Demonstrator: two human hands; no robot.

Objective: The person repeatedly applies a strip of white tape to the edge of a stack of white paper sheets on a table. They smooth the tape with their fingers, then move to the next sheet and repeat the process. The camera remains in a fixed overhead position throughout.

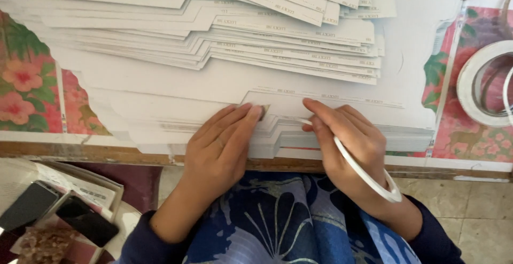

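Observation:
A fanned stack of flat white die-cut cardboard sheets (224,77) covers most of the table. My left hand (222,146) lies flat on the nearest sheet, fingertips pressing by a small tab near its edge. My right hand (347,141) pinches the end of a narrow white tape strip (358,168) against the same sheet's edge. The strip loops back over my wrist.
A roll of white tape (481,85) sits at the right on the floral tablecloth (24,77). Two dark phones (32,205) rest on papers at lower left. The table's wooden edge (80,152) runs along the front, above my blue patterned lap.

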